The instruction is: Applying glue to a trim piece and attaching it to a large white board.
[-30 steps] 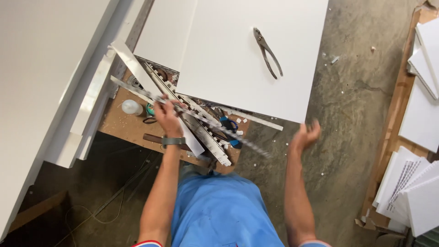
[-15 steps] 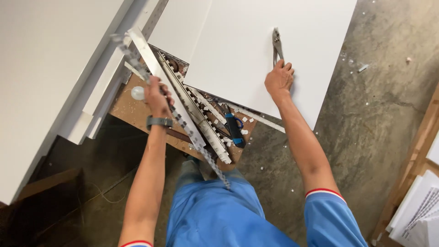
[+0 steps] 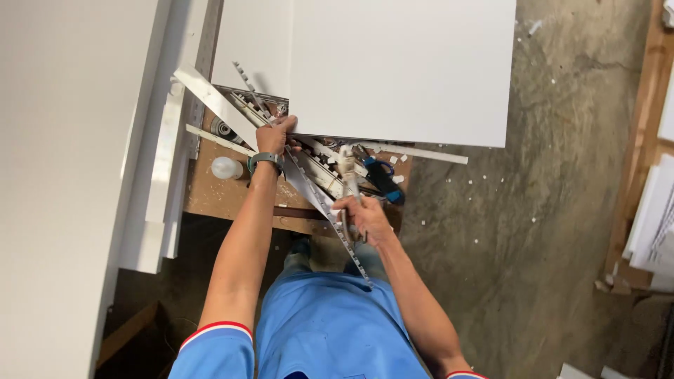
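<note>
My left hand (image 3: pixel 274 137) grips a long perforated metal strip (image 3: pixel 319 203) that slants from the upper left down toward my lap. Around that hand lie several more metal strips (image 3: pixel 210 91) and a tray of small parts. My right hand (image 3: pixel 361 216) holds a pair of pliers (image 3: pixel 347 168) by the handles, with the jaws pointing away from me right beside the strip. A large white panel (image 3: pixel 400 70) lies just beyond both hands.
The wooden bench top (image 3: pixel 207 193) carries a small round white bottle (image 3: pixel 226 167) and a blue-handled tool (image 3: pixel 382 175). Tall white boards (image 3: pixel 63 175) stand at the left. Stacked white sheets (image 3: pixel 653 217) on a wooden frame sit at the right, on the concrete floor (image 3: pixel 533 231).
My right hand took the pliers from the white panel and brought them down to the strip. My left hand kept hold of the strip, which now points more toward me.
</note>
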